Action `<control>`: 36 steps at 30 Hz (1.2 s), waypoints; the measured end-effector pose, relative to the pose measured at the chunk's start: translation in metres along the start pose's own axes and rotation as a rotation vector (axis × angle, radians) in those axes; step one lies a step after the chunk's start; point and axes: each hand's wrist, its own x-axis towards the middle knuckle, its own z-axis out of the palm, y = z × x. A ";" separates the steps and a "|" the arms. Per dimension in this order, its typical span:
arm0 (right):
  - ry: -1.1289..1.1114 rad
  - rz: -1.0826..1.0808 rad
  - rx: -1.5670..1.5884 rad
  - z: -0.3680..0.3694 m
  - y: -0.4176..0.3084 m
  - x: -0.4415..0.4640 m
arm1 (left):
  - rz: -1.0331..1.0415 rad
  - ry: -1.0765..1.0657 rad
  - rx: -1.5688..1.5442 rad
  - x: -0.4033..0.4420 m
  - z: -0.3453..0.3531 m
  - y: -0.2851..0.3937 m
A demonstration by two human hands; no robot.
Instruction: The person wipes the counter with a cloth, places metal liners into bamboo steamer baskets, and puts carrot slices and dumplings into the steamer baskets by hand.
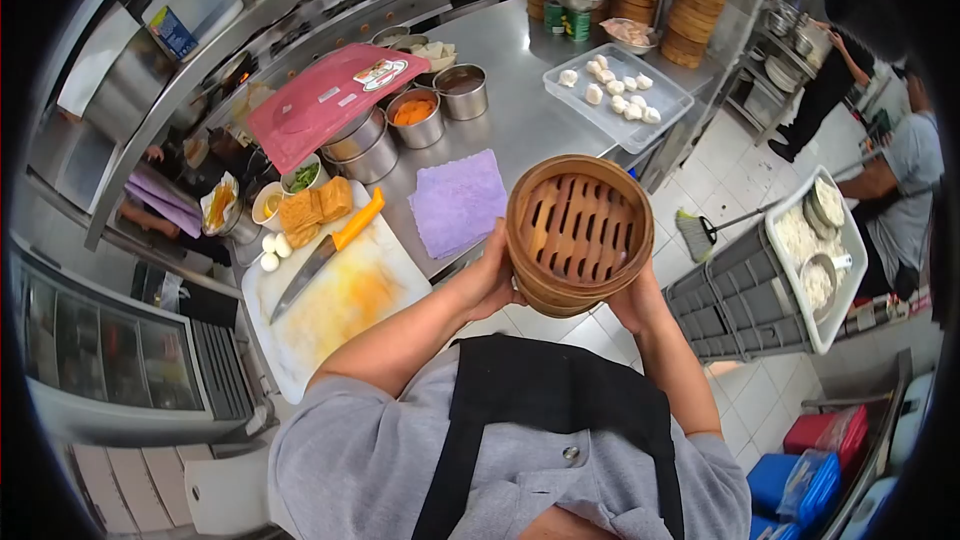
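Note:
Between my two hands I hold a round bamboo steamer basket (580, 230), its slatted bottom showing and nothing lying on it. It looks like more than one tier, though I cannot tell how many. My left hand (488, 278) grips its left side, and my right hand (635, 295) wraps the right side, fingers partly hidden beneath. A folded purple cloth (460, 202) lies on the steel table just left of the steamer. Farther left, a knife with an orange handle (352, 222) rests on a stained white cutting board (375, 305).
Several white dough pieces sit in a clear plastic tray (655, 115). Metal pots (462, 95) and a red lid (320, 105) stand at the back left. Stacked steamers (700, 0) rise behind. A rice-filled white tub (835, 310) tops grey crates at right, near a person (905, 170).

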 end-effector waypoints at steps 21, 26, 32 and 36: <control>-0.176 0.143 -0.099 -0.038 -0.075 0.287 | 0.271 0.268 -0.169 0.155 -0.097 0.089; -0.187 0.205 -0.101 -0.046 -0.081 0.335 | 0.271 0.421 -0.154 0.165 -0.101 0.094; -0.206 -0.249 -0.443 -0.026 -0.130 0.341 | 0.599 1.086 0.708 0.157 -0.140 0.042; -0.678 -0.862 -0.970 -0.013 -0.170 0.340 | -0.321 1.391 1.311 0.142 -0.108 0.011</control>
